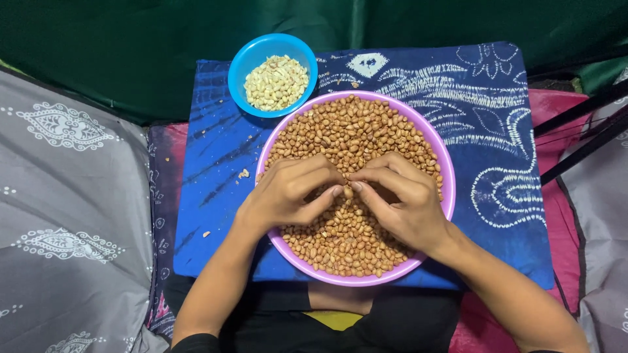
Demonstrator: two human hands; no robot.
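Together, the left hand (288,193) and right hand (402,196) (fingers curled) pinch one peanut (348,193) over the purple bowl (447,189).

Light falls from above and slightly in front, even and fairly soft, bright on the middle of the frame and dimmer toward the edges. The purple bowl (446,196) and the small blue bowl (243,60) carry a mild sheen on their rims, with no harsh glare. Short, soft shadows sit under the left hand (288,193) and right hand (402,196), darkening the brown peanuts (353,127) between them. The green backdrop (131,52) at the top sinks into shade. Focus is sharp across the centre; the corners look slightly softer, and straight lines bend little.
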